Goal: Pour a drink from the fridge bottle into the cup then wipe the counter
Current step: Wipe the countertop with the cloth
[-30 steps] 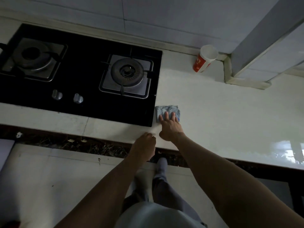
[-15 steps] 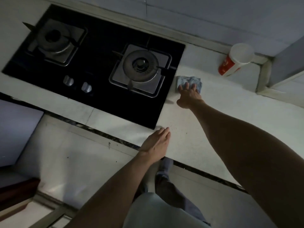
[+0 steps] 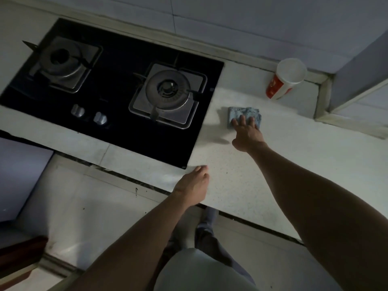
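A folded blue cloth (image 3: 241, 113) lies flat on the white counter (image 3: 294, 156), just right of the hob. My right hand (image 3: 247, 133) presses on its near edge, fingers spread over it. My left hand (image 3: 194, 185) rests on the counter's front edge, fingers loosely together, holding nothing. A red and white paper cup (image 3: 284, 79) stands upright against the back wall, beyond and to the right of the cloth. No bottle is in view.
A black glass gas hob (image 3: 117, 66) with two burners and two knobs (image 3: 90, 115) fills the counter's left part. A tiled wall corner (image 3: 357, 76) juts out at the right, behind the cup. My legs and the floor show below.
My right hand has pushed the cloth away from the front edge toward the back wall, along the hob's right side. The left hand has stayed on the counter edge.
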A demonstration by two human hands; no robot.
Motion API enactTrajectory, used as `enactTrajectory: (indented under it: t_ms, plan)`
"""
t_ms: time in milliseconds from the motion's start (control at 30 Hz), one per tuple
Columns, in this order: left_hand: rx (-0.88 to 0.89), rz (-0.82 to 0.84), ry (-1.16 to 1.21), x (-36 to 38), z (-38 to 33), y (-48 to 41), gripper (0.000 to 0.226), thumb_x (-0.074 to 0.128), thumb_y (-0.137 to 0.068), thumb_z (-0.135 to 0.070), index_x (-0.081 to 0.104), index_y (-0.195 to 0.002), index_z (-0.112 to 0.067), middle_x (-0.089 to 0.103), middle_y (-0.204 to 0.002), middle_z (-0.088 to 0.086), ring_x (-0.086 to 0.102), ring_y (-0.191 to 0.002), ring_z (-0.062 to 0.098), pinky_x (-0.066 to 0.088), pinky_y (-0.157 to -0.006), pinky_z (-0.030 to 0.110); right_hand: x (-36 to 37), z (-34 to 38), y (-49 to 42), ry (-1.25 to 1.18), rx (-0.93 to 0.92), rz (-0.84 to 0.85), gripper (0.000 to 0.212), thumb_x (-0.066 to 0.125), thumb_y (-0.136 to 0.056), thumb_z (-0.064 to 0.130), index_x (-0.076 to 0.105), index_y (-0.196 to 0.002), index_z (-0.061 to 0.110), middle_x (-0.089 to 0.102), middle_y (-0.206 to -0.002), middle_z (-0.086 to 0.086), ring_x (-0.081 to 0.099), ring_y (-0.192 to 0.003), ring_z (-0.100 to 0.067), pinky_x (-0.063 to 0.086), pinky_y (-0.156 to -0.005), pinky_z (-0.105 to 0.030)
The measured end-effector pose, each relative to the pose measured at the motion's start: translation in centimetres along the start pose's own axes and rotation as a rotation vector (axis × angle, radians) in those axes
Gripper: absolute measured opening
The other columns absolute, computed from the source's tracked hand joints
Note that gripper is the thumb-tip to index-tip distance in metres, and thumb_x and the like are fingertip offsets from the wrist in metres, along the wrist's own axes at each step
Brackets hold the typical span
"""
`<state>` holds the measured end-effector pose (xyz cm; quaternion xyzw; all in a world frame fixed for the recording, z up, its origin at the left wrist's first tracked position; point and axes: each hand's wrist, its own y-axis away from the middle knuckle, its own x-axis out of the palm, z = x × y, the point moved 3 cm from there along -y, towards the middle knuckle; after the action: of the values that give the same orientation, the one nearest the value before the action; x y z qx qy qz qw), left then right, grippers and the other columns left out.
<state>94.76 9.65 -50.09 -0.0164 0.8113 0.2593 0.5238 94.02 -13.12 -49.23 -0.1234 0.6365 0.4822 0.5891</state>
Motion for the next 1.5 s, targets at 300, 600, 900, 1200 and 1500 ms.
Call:
enactTrajectory:
  t_ms: [300,600,900,1200,1500]
  plan:
    - [0.033,-0.04,0.025,0.1,0.2,2.9,0.048,0.044,-0.095,-0.01,0.041,-0.143,-0.003,0.038,-0.15,0.011,0.035,-0.139,0.024,0.032,-0.114,0.033,7.7,3.8,10.7,-0.062,0.071,-0.071,0.083,0.056,-0.088,0.019,0.01,-0.157,0.02,-0.001,-0.164,-0.009,-0.009,-0.148,-0.04,0.003,-0.123,-0.048]
    - [0.153,-0.006,-0.012,1.8,-0.6,6.3,0.043,0.048,-0.094,-0.011,0.048,-0.137,-0.004,0.037,-0.148,0.009,0.033,-0.14,0.022,0.035,-0.11,0.034,13.1,7.8,20.0,-0.013,0.115,-0.066,0.08,0.048,-0.09,0.016,0.004,-0.157,0.018,-0.004,-0.164,-0.01,-0.011,-0.149,-0.039,0.001,-0.123,-0.046]
    - [0.194,0.128,-0.106,2.2,-0.3,6.0,0.042,0.043,-0.095,-0.01,0.052,-0.135,-0.006,0.029,-0.154,0.008,0.029,-0.14,0.023,0.038,-0.108,0.041,14.8,4.4,23.8,-0.079,0.275,-0.131,0.079,0.047,-0.086,0.007,0.013,-0.157,0.02,0.005,-0.164,-0.008,-0.004,-0.15,-0.036,0.006,-0.123,-0.042]
    - [0.188,0.221,-0.171,1.4,-1.4,5.1,0.034,0.044,-0.094,-0.01,0.055,-0.125,-0.003,0.046,-0.133,0.012,0.041,-0.127,0.027,0.044,-0.102,0.04,14.1,-0.2,25.1,-0.178,0.513,-0.094,0.074,0.047,-0.087,0.011,0.018,-0.155,0.016,0.008,-0.164,-0.013,-0.001,-0.149,-0.041,0.012,-0.122,-0.046]
    - [0.222,0.224,-0.164,1.0,-4.8,4.5,0.042,0.047,-0.092,-0.009,0.052,-0.133,-0.005,0.037,-0.147,0.009,0.035,-0.135,0.026,0.041,-0.107,0.041,13.9,4.4,23.8,-0.193,0.381,-0.051,0.078,0.047,-0.086,0.016,0.014,-0.156,0.013,0.005,-0.163,-0.018,-0.006,-0.147,-0.046,0.006,-0.122,-0.05]
